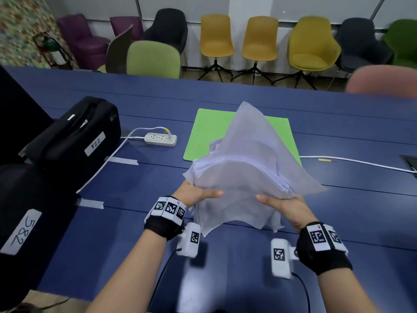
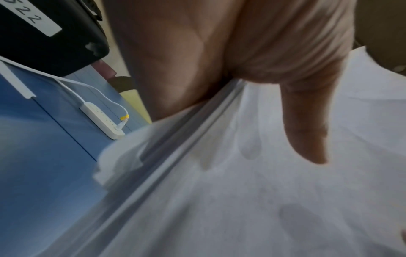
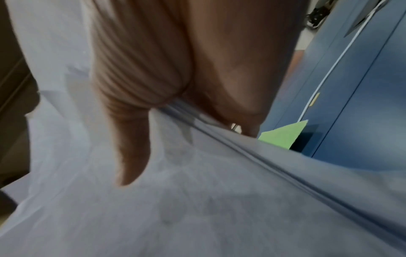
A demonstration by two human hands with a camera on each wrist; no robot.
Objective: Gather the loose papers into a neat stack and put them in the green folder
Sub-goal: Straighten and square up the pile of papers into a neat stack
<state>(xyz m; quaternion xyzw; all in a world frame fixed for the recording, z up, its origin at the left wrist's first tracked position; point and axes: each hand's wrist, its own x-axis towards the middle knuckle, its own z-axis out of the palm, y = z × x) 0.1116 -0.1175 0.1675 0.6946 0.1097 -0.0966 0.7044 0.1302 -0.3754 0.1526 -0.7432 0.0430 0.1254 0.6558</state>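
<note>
Head view: your left hand (image 1: 198,194) & right hand (image 1: 282,205) each pinch the uneven stack of thin white paper sheets (image 1: 246,168), raised over the blue tabletop (image 1: 338,222), flat green folder (image 1: 209,129) just behind. Wrist views: thumbs on top, edges staggered. Loosen grip, tap edges level before loading.

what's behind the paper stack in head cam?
Behind the papers, held up by the left hand and right hand, the green folder lies flat on the blue table. Its middle and near right corner are covered, so anything there can't be seen.
</note>
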